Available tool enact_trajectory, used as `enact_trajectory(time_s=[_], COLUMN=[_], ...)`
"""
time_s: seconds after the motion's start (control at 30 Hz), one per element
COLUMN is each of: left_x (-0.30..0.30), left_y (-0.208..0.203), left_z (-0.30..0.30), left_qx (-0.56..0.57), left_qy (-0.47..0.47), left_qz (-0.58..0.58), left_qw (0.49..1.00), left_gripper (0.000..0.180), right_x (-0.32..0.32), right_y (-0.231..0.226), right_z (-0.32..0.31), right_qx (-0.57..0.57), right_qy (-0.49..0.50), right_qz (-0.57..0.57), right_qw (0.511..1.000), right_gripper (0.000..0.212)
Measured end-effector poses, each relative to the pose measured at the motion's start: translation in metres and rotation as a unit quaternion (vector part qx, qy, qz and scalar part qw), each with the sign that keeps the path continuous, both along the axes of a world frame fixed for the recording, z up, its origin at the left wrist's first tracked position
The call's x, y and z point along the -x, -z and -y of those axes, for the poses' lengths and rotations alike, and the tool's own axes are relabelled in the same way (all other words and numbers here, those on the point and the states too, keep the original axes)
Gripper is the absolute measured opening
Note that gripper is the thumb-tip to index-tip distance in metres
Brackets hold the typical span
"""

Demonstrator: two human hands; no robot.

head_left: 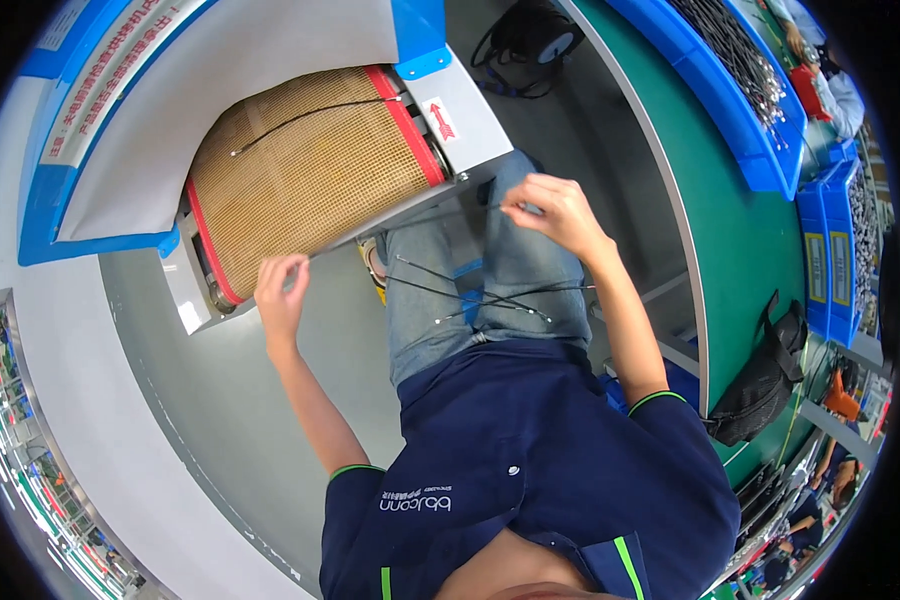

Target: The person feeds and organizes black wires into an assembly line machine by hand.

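A thin black cable (450,215), blurred, is stretched between my hands at the front edge of a conveyor belt (310,190). My left hand (280,295) pinches one end by the belt's near left corner. The other end is between the closed fingers of my right hand (558,215), above my right knee. Two more black cables (480,300) with small metal ends lie crossed on my lap. Another black cable (310,116) rests, slightly curved, across the tan mesh belt with its red borders.
A blue and white machine hood (300,40) arches over the belt's far side. To the right, a green table (660,120) carries a blue bin (760,150) of cables, smaller blue bins (830,250) and a black bag (760,385). Other people work at the far right.
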State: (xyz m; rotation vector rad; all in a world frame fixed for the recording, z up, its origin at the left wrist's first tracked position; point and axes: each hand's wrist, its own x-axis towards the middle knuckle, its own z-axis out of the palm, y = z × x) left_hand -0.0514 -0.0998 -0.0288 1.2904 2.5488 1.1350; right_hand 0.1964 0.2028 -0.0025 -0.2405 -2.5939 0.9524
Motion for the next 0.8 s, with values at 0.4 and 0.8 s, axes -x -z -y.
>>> enact_trajectory(time_s=[0.4, 0.8], left_x=[0.116, 0.001], left_y=[0.007, 0.093], left_z=[0.019, 0.025], left_qx=[0.054, 0.006], left_qy=[-0.008, 0.003], left_qz=[-0.032, 0.033], left_qw=[0.998, 0.999], left_gripper=[0.018, 0.018], right_x=[0.107, -0.012], right_y=[0.024, 0.122], right_z=[0.035, 0.070], right_qx=[-0.057, 0.052], right_qy=[0.079, -0.035], right_qz=[-0.050, 0.224], right_qw=[0.994, 0.973], right_gripper=[0.012, 0.015])
